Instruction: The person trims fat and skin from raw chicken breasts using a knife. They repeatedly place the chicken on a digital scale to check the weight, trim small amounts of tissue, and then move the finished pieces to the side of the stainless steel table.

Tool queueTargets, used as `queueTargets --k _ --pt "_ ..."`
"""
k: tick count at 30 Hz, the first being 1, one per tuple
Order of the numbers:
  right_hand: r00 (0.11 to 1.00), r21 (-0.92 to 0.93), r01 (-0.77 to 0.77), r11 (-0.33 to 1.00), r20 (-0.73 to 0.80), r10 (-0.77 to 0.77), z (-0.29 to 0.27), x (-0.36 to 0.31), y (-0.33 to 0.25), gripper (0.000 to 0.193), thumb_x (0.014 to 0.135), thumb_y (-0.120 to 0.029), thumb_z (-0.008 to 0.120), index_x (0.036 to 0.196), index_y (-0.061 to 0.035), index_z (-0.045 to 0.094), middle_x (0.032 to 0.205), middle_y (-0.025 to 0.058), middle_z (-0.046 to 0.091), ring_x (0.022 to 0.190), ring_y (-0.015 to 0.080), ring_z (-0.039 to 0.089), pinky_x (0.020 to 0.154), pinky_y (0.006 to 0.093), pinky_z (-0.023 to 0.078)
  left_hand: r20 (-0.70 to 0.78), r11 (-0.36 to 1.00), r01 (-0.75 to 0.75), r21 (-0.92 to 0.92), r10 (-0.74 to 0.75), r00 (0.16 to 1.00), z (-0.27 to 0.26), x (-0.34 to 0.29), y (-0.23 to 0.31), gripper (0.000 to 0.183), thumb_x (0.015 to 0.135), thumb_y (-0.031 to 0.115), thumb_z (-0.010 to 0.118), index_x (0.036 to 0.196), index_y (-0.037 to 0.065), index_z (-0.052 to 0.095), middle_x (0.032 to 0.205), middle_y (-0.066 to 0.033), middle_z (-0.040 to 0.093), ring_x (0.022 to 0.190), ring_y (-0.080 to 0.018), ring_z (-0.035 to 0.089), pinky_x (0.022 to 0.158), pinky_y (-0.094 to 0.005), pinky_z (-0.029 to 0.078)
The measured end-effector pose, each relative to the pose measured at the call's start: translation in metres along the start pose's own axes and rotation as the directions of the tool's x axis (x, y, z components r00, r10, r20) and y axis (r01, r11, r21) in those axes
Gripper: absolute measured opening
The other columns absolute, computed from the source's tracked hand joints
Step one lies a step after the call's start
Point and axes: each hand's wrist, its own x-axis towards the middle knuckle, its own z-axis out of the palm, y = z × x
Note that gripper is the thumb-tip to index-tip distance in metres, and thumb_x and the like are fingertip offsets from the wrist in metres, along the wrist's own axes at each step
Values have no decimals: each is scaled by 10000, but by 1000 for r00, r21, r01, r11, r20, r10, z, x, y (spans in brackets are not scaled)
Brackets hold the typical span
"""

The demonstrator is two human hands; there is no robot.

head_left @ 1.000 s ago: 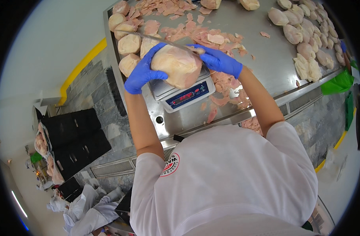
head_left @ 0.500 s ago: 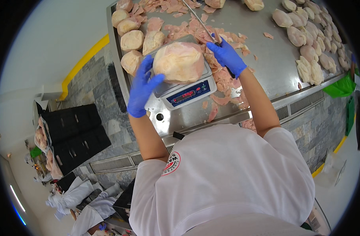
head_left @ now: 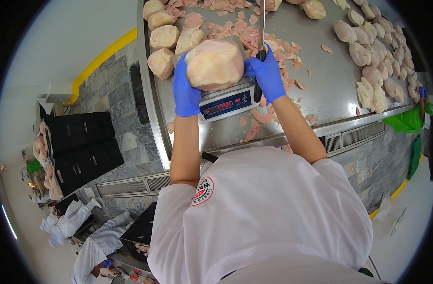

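- Since half a second ago, in the head view, the left hand (head_left: pixel 186 91) has come in from beside the meat block (head_left: pixel 215 65) to rest against its left side, and the long knife (head_left: pixel 262 28) has swung from a slant to point nearly straight away from the person.
- Left hand, blue-gloved: spread wide and curved along the block, thumb toward the near side; whether it bears any weight cannot be told.
- Right hand (head_left: pixel 267 75), also blue-gloved: wrapped round the knife's black handle; its fingertips are close to the block's right side, but contact is unclear.
- Meat block: large, rounded, cream and pink, sitting on the digital scale (head_left: pixel 230 105), covering most of its pan; red digits glow on the blue panel facing the person.
- Steel table (head_left: pixel 325 80): pink meat trimmings (head_left: pixel 226 31) are strewn beyond and to the right of the scale.
- Table's left edge: smaller rounded meat pieces (head_left: pixel 164 37) lie in a row, beside and beyond the scale.
- Table's far right: many pale rounded lumps (head_left: pixel 370 53) crowd together, with a green bag (head_left: pixel 405 122) just past the near edge.
- Lower left: black crates (head_left: pixel 84 154) stand on the grey tiled floor (head_left: pixel 119 90), and co-workers in white (head_left: pixel 74 222) are well apart from the table.
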Motion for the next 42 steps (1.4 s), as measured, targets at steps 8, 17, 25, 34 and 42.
queueTargets --k 8,17,25,34,42 --pt "974 -111 178 978 162 -159 3 19 -15 856 891 -57 654 1583 -75 150 925 99 669 849 157 676 749 295 574 77 990 24 -138 -14 997 -51 -68 10 473 1018 178 514 1456 12 449 1496 -129 467 1364 -270 467 1154 -453 361" --pt "949 -594 314 740 163 -271 -70 -3 -10 858 925 -37 593 1623 -268 149 769 43 566 648 127 535 605 292 505 -327 902 -210 377 342 881 -91 -100 71 427 981 118 584 1399 58 522 1377 -97 572 1264 -207 540 1076 -387 424" --pt "935 -736 350 579 315 -166 -100 -48 -16 723 991 -142 546 1596 -340 205 720 208 616 596 328 592 647 451 502 115 678 -281 679 279 953 -13 -61 79 421 958 122 649 1357 19 561 1339 -95 578 1237 -187 529 1066 -335 408" --pt "912 -716 390 579 388 -135 -96 -82 -43 719 984 -125 543 1591 -346 229 690 203 581 592 344 567 653 444 490 202 884 -87 459 -9 979 1 35 29 408 1006 239 615 1333 -4 589 1268 -99 623 1163 -174 574 1010 -292 455" --pt "892 -753 419 507 445 -76 -102 -112 -60 724 979 -104 528 1591 -342 223 722 208 589 623 359 589 631 454 489 139 526 -221 821 192 972 0 29 64 391 967 243 668 1272 1 636 1002 -60 686 861 -116 624 799 -249 503"
